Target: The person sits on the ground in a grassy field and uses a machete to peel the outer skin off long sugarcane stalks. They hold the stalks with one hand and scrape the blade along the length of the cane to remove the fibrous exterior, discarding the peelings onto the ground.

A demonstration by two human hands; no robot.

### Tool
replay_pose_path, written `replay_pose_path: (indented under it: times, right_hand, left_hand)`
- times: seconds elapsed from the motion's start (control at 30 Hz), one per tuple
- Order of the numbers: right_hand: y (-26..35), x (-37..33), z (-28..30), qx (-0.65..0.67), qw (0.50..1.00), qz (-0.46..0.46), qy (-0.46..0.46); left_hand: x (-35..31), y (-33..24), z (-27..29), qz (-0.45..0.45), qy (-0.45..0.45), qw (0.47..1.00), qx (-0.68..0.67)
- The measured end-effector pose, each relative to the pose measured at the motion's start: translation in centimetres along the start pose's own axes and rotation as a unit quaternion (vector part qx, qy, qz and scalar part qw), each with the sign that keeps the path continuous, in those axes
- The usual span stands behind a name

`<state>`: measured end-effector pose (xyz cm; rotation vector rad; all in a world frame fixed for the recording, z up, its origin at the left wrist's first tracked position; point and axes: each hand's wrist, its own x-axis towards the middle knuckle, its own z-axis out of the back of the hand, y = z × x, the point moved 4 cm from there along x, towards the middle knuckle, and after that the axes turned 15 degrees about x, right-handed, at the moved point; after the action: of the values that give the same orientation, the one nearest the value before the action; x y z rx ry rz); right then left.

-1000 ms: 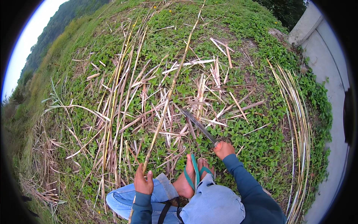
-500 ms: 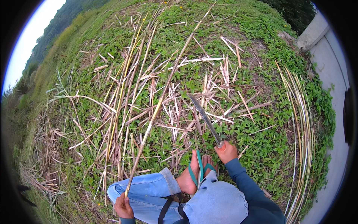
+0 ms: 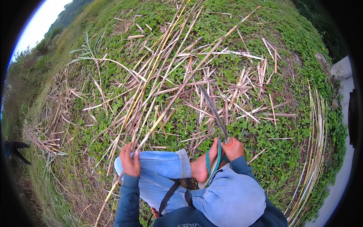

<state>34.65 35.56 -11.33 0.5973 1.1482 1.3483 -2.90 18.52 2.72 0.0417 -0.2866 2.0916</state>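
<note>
My left hand (image 3: 130, 160) is closed around a long, dry cane stalk (image 3: 154, 127). One end of the stalk reaches far up to the right over the ground. Its other end passes behind my wrist toward the lower left. A machete (image 3: 214, 110) is in my right hand (image 3: 233, 147), gripped by its orange handle. The dark blade points up and slightly left, over scattered husk pieces, apart from the stalk. My bent jeans-clad leg (image 3: 155, 164) lies between the hands, and my foot in a green flip-flop (image 3: 213, 162) is beside the right hand.
More cane stalks (image 3: 141, 96) lie in a long pile at the left. Broken dry husks (image 3: 242, 89) litter the green plants ahead. Along the right side lies a bundle of thin canes (image 3: 319, 128), near a concrete edge (image 3: 342, 166). A dark shape (image 3: 15, 149) shows at far left.
My left hand has moved up along the stalk, so a length now extends behind it. The view has shifted left. The machete stays in my right hand.
</note>
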Motion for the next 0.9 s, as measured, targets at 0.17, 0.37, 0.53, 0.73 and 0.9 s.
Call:
replay_pose_path:
  times: [0.17,0.37,0.53,0.73,0.9]
  right_hand:
    - [0.9,-0.3,-0.3,-0.041,0.998,0.017,0.053]
    - [5.6,3.4,-0.7,-0.186,0.958,0.155,0.157]
    - [4.3,12.5,2.2,-0.19,0.976,0.1,-0.041]
    - [7.4,10.5,2.4,-0.263,0.924,0.211,0.178]
    - [1.9,17.2,4.6,-0.221,0.972,0.083,-0.014]
  left_hand:
    - [3.3,1.2,-5.8,0.044,0.208,0.977,0.001]
    - [1.0,-2.2,-3.5,0.019,0.195,0.979,0.058]
    - [-3.8,-1.2,0.5,0.049,0.201,0.975,0.084]
    - [-7.9,2.0,2.5,0.101,0.235,0.966,-0.034]
    - [-9.5,4.4,3.9,0.117,0.302,0.942,-0.084]
